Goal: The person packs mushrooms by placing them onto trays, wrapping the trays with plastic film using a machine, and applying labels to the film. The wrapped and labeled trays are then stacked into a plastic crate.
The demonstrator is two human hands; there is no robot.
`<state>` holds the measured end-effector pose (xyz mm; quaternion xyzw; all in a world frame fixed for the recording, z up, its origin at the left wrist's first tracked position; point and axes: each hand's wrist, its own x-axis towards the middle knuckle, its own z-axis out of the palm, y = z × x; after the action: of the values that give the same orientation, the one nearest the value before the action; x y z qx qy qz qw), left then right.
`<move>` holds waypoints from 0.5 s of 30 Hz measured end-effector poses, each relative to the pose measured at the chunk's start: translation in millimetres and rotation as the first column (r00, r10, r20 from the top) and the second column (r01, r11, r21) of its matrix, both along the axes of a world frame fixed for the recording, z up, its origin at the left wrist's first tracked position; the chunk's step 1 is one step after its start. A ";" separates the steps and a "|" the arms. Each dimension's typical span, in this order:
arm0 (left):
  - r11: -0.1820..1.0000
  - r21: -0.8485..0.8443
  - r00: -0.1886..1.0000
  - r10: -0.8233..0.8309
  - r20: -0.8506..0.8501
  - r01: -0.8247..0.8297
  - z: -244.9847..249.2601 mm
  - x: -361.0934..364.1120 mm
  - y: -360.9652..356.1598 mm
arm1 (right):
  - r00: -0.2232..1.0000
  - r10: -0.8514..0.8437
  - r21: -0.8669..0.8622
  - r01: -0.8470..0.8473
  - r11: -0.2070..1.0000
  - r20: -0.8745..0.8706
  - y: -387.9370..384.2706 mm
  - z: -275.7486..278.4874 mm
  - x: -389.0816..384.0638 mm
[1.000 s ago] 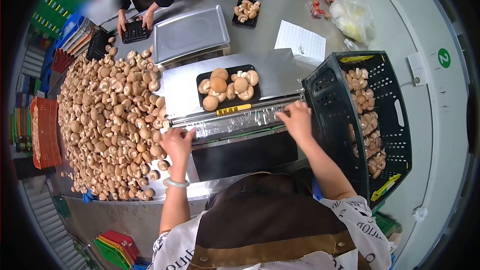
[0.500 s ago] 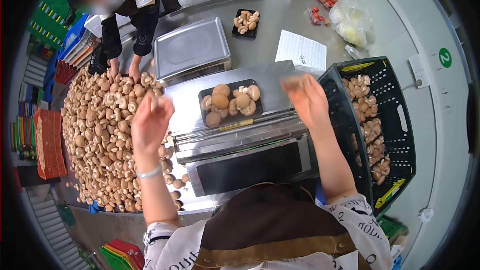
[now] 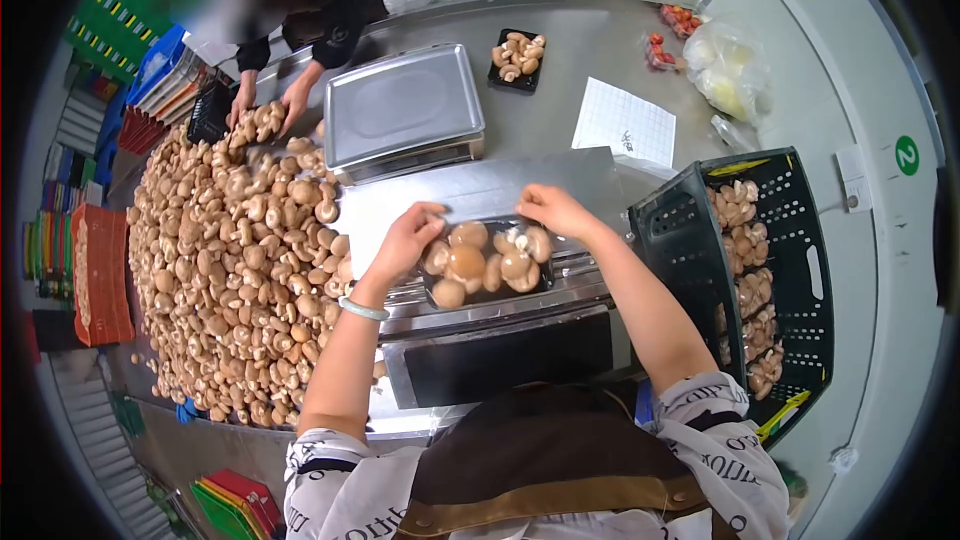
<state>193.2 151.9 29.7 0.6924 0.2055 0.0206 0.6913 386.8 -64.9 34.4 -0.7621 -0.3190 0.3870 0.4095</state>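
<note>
A black tray of several brown mushrooms sits on the metal wrapping machine in front of me. The mushrooms shine as if under clear plastic film, whose edges are hard to see. My left hand, a pale bangle at its wrist, is closed in a pinch at the tray's far left corner. Beyond its far right side, my right hand pinches too, with thumb and fingertips together. Both seem to grip the film.
Loose mushrooms are heaped at left, where a co-worker's hands hold some. A scale, a filled tray and a paper sheet lie beyond. A dark crate with packed mushrooms stands at right.
My hands have come down and inward from either side to the tray, fingers now pinched. The tray sits nearer to me on the machine. The co-worker has lifted some mushrooms.
</note>
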 end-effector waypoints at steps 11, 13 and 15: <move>0.906 0.417 0.996 0.090 -0.013 -0.077 20.3 -46.9 -35.6 | 0.999 -0.004 -0.053 0.007 0.999 0.039 -41.0 6.4 -39.1; 0.840 0.534 0.994 0.113 0.005 -0.099 28.9 -49.0 -43.0 | 0.990 -0.061 0.051 0.055 0.997 0.127 -45.0 14.9 -49.3; 0.806 0.559 0.981 0.166 0.099 -0.192 51.4 -52.2 -55.3 | 0.969 -0.147 0.179 0.112 0.977 0.198 -49.8 29.0 -59.1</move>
<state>141.0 96.6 81.1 0.8431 0.2387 0.1612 0.4542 327.8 -114.8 63.4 -0.7810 -0.3413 0.2484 0.4602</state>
